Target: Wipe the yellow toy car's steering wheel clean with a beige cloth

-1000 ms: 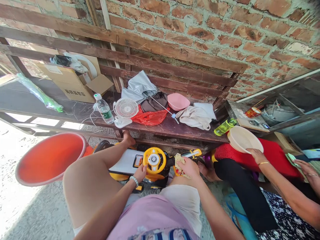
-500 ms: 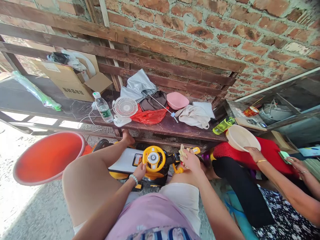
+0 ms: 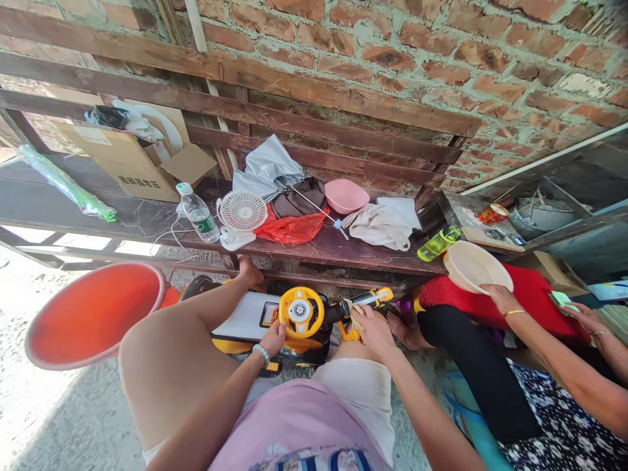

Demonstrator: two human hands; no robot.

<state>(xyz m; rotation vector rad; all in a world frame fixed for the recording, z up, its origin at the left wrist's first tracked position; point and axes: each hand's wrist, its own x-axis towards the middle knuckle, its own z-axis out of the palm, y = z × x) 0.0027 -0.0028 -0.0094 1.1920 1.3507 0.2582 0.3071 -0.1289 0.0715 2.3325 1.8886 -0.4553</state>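
Observation:
Between my legs stands a yellow, black and white ride-on toy vehicle with a yellow steering wheel (image 3: 301,313). My left hand (image 3: 273,338) is closed on the lower left of the wheel's rim. A pale cloth (image 3: 357,315) is in my right hand (image 3: 375,330), whose fingers press it against the toy's black and yellow arm (image 3: 338,310). The yellow end of that arm reaches out beyond my right hand. Below it, a yellow hook-shaped part (image 3: 350,332) hangs beside my knee. The cloth is partly hidden by my fingers.
A dark wooden bench (image 3: 373,252) holds a cardboard box (image 3: 125,167), water bottle (image 3: 200,216), white fan (image 3: 243,212), folded silver umbrella (image 3: 267,163) and pink bowl (image 3: 347,196). An orange tub (image 3: 98,314) stands left. At right, another person's hand (image 3: 500,297) touches a cream basin (image 3: 473,265).
My right hand has moved slightly down and left with the cloth, uncovering more of the arm's yellow end. My left hand stays on the steering wheel.

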